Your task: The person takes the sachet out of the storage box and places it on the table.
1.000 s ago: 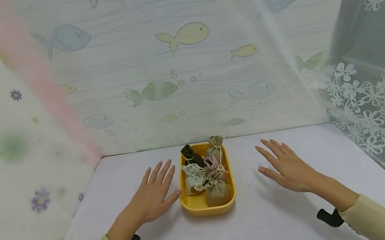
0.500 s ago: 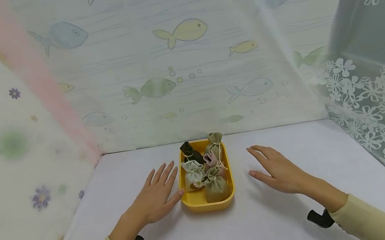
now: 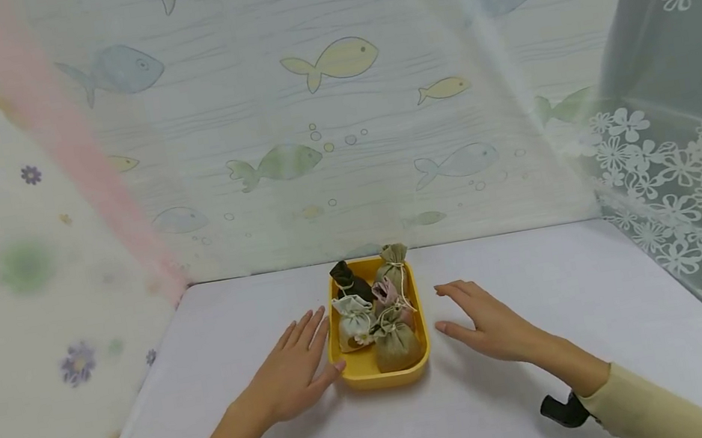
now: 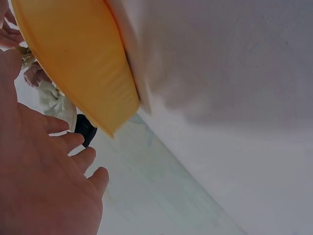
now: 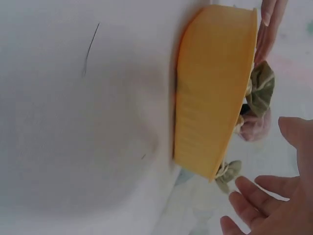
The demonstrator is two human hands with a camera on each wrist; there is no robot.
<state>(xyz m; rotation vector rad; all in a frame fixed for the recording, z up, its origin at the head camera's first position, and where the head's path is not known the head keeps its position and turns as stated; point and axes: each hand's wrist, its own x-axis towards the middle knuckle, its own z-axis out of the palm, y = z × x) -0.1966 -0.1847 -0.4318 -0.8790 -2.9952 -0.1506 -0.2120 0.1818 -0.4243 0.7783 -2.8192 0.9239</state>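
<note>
A yellow plastic tray stands on the white tabletop, holding several small drawstring pouches. Among them are a black pouch, a white one, a pink one, an olive pouch in front and another olive pouch behind. My left hand is at the tray's left side, fingers extended, the thumb tip overlapping the rim; whether it touches cannot be told. Right of the tray, my right hand hovers apart from it with relaxed fingers and holds nothing. In the right wrist view the tray wall shows beside the right fingers.
A pale curtain with printed fish hangs behind the table's back edge. Floral sheer fabric closes off the right, and a flowered sheet the left. Black wrist devices sit under the sleeves.
My right hand has moved left toward the tray, its fingers bending a little. My left hand has shifted slightly right, closer to the tray's rim. The tray and pouches stay in place.
</note>
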